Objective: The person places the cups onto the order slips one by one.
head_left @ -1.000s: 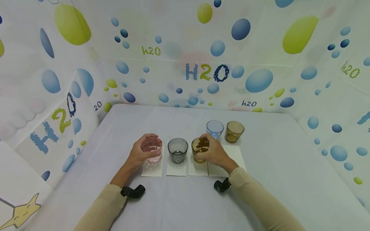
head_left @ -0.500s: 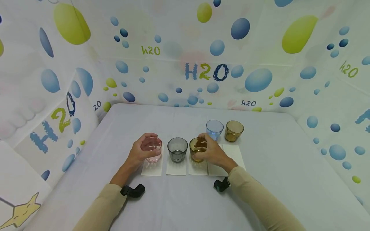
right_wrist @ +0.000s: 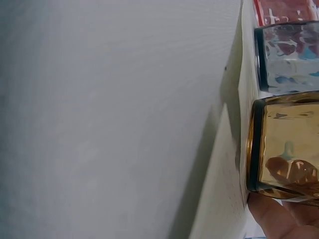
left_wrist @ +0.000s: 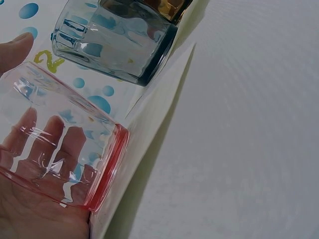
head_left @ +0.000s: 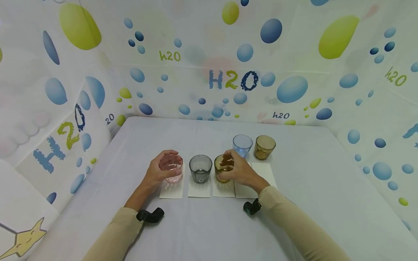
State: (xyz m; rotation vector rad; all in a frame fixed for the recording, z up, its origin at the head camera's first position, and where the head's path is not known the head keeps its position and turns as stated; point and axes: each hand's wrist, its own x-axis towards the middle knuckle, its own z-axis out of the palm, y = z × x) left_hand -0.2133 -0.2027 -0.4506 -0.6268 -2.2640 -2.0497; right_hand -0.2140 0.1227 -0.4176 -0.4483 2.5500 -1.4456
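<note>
White-clothed table (head_left: 202,232), bearing paper cards (head_left: 199,191) in a row, presumably laid to set one place apiece. The left hand (head_left: 158,171) curls round the pink tumbler (left_wrist: 70,134), which lies between thumb and fingers; the right hand (head_left: 243,171) likewise grasps the near amber tumbler (right_wrist: 281,137), apparently to steady it upright. The grey tumbler (head_left: 200,170) stands untouched between them.

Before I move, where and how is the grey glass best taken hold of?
The grey glass stands upright, mouth up, between the pink glass and an amber glass, so probably pinch its near and far walls below the rim, from above.
</note>
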